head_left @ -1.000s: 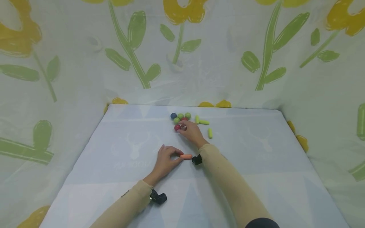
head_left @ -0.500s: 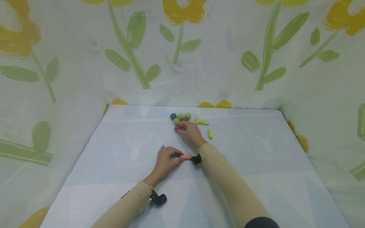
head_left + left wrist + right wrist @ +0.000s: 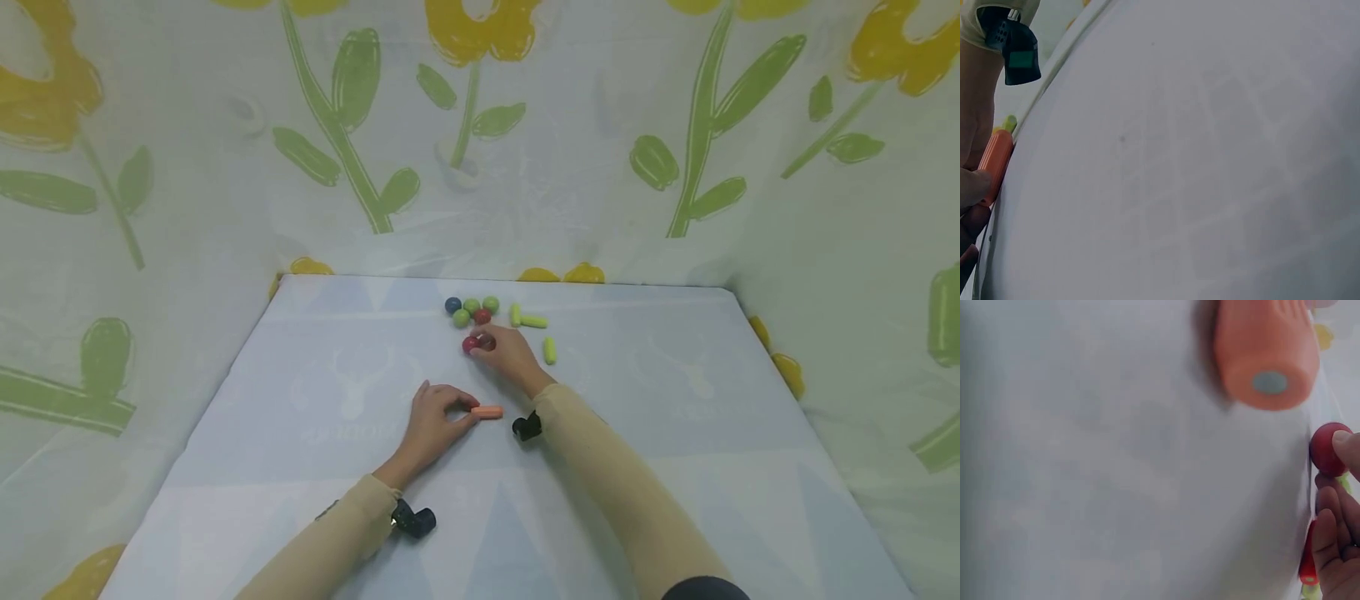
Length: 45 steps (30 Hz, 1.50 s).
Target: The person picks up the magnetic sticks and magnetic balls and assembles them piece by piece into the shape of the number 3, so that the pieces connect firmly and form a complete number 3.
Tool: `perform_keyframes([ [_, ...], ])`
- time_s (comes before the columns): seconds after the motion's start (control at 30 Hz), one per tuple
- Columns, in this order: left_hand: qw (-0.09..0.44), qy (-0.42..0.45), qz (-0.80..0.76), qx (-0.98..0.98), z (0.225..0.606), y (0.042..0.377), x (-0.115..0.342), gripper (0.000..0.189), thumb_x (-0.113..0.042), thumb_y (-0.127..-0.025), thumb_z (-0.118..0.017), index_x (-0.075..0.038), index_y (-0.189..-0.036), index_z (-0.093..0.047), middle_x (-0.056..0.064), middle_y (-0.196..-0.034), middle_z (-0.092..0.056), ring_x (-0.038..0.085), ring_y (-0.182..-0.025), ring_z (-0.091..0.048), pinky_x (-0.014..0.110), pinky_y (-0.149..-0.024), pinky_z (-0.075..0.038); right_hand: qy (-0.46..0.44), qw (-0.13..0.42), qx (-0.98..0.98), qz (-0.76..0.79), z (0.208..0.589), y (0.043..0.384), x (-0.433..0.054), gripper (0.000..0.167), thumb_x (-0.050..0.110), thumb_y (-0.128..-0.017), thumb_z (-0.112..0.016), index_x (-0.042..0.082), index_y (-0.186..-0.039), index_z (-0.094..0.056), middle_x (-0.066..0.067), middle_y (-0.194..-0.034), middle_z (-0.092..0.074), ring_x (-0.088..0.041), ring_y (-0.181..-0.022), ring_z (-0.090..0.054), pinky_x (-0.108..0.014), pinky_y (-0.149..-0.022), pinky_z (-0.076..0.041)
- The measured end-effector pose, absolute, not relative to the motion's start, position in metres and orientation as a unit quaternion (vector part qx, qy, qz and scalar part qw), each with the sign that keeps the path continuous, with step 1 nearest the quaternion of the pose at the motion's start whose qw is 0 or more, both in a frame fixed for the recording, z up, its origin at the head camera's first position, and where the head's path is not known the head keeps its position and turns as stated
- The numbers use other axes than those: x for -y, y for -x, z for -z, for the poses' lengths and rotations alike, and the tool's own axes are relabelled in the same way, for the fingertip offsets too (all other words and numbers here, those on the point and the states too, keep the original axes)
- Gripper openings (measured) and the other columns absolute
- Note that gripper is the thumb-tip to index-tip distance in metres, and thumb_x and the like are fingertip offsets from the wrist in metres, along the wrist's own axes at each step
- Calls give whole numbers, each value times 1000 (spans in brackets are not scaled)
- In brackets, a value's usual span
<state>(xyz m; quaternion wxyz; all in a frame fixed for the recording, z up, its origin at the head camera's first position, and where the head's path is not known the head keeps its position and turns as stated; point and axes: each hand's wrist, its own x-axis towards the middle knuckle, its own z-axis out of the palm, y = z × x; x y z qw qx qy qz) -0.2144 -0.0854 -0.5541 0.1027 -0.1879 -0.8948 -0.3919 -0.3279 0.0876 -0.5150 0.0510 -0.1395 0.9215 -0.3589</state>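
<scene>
In the head view my left hand (image 3: 437, 421) pinches one end of a short orange rod (image 3: 491, 412) between thumb and fingers. The left wrist view shows grooves along this orange rod (image 3: 997, 159). Farther forward, my right hand (image 3: 508, 354) pinches a red ball (image 3: 469, 345); the thumb lies on the red ball (image 3: 1325, 450) in the right wrist view. There, a round grey spot marks the orange rod's near end (image 3: 1269, 381). A red piece with a round end (image 3: 1309, 559) shows beside the right fingers, partly hidden by them. The rod and ball are apart.
Beyond the right hand lies a cluster: a blue ball (image 3: 453, 306), several green balls (image 3: 491, 304) and another red ball (image 3: 482, 317). Several yellow-green rods (image 3: 534, 322) lie to its right. A flower-patterned sheet (image 3: 555, 167) rises behind the table (image 3: 675, 375).
My right hand has drawn back a little toward me with the red ball, away from the cluster, uncovering more of the other red ball. My left hand has stayed in place with the orange rod.
</scene>
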Motion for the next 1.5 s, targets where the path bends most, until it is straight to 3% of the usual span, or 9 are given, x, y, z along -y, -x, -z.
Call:
perform_keyframes([
  [0.2,95,183,387,899,553,214,86,17,-23,-86,-84,-20,-101,-78,-8,-98,-74,20,-109,-61,61,-120,-15,151,59,-923,349,516,321,-97,30,22,-93,-76,18,-123,-69,0,-108,-73,-16,-98,-65,-32,-88,-55],
  [0.43,80,166,393,901,553,212,85,19,-22,-85,-84,-19,-102,-77,-7,-97,-72,19,-108,-60,62,-120,-14,169,68,-924,338,517,313,-109,30,20,-91,-79,19,-120,-71,2,-102,-73,-15,-88,-62,-29,-76,-54],
  [0.63,82,166,393,901,553,211,85,18,-21,-86,-84,-19,-103,-78,-8,-97,-72,19,-108,-60,61,-120,-14,174,93,-922,335,515,301,-122,29,19,-91,-79,19,-119,-72,4,-103,-72,-13,-91,-63,-28,-83,-55],
  [0.9,78,168,394,901,552,210,83,19,-21,-86,-84,-18,-103,-77,-6,-98,-72,20,-108,-60,61,-120,-14,169,110,-922,331,509,280,-143,30,20,-91,-78,18,-120,-71,5,-100,-71,-14,-85,-59,-26,-71,-53],
  [1.5,84,165,392,901,555,212,83,19,-24,-89,-81,-17,-105,-76,-4,-101,-73,22,-110,-60,57,-121,-15,172,100,-914,354,515,244,-176,30,19,-88,-81,18,-117,-72,9,-94,-68,-14,-84,-58,-28,-75,-52],
])
